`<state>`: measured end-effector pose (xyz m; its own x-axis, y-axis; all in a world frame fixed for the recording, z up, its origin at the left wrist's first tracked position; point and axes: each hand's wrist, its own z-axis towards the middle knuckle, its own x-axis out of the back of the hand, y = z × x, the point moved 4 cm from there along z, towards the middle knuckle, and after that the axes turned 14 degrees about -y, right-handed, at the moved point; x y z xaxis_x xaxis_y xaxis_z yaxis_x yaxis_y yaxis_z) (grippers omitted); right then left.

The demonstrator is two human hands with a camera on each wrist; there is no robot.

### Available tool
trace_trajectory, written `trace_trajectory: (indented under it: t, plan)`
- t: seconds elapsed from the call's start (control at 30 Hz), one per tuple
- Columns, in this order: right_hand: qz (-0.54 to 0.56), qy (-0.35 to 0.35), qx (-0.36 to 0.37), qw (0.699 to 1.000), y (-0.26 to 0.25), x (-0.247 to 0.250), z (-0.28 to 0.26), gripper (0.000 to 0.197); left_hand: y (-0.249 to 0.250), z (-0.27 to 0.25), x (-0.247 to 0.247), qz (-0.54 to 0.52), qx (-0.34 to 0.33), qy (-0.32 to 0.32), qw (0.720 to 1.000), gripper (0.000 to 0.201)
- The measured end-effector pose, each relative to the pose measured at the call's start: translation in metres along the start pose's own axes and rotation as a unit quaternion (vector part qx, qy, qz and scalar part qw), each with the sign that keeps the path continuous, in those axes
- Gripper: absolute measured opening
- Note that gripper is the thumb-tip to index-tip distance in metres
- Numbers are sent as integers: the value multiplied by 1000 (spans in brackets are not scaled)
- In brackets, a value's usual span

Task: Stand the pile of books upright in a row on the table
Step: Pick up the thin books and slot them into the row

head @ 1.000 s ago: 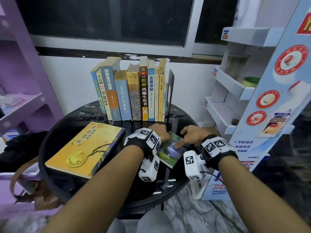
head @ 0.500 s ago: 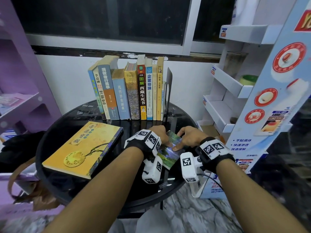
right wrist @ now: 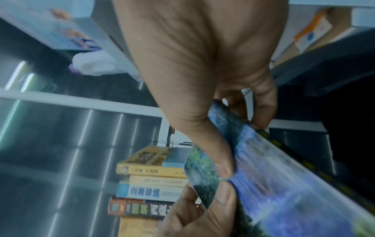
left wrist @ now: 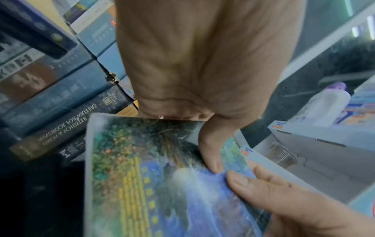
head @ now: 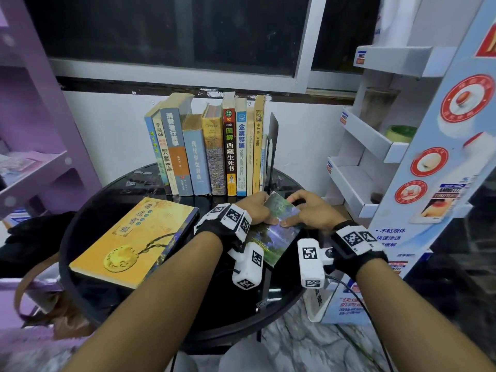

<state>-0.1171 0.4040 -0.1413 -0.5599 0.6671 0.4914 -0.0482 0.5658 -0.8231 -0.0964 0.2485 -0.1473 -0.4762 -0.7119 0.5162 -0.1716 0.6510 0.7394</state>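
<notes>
A small book with a green and blue landscape cover (head: 276, 229) is tilted above the round black table (head: 88, 210), right of centre. My left hand (head: 264, 210) grips its left edge, thumb on the cover (left wrist: 212, 154). At its right edge my right hand (head: 300, 210) pinches it, thumb on top and fingers behind (right wrist: 261, 112). Behind the hands a row of upright books (head: 212, 149) leans against a black bookend (head: 273, 146). A large yellow book (head: 134, 237) lies flat on the table's left side.
A purple shelf unit (head: 32, 157) stands at the left. On the right, a white and blue cardboard display stand (head: 402, 157) comes close to the table. A dark window (head: 174, 36) and white wall are behind the row. A brown bag (head: 40, 304) hangs at lower left.
Both hands have lifted the small book's far edge off the table and brought it slightly closer to the row. The yellow book and the row have not moved.
</notes>
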Motion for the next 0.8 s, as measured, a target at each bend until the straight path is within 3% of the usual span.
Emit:
trace_trajectory:
  t: [0.1,0.2,0.37,0.6,0.7,0.8]
  plan:
    - [133,23,39,990,1,3,-1,35,5,-1,8,-53,-45,11,998,53]
    - [172,17,59,983,-1,4,1,19,9,2,14,-110,-92,27,989,56]
    - [162,10,88,983,-12,8,5,12,11,8,26,-154,-147,41,976,35]
    - [95,59,112,987,-25,21,16,11,20,16,49,-124,-164,88,975,36]
    - [50,89,105,989,-28,26,20,13,23,12,67,-76,-175,163,968,35]
    - [-13,139,105,985,-35,32,17,11,33,-3,84,-27,-252,299,920,21]
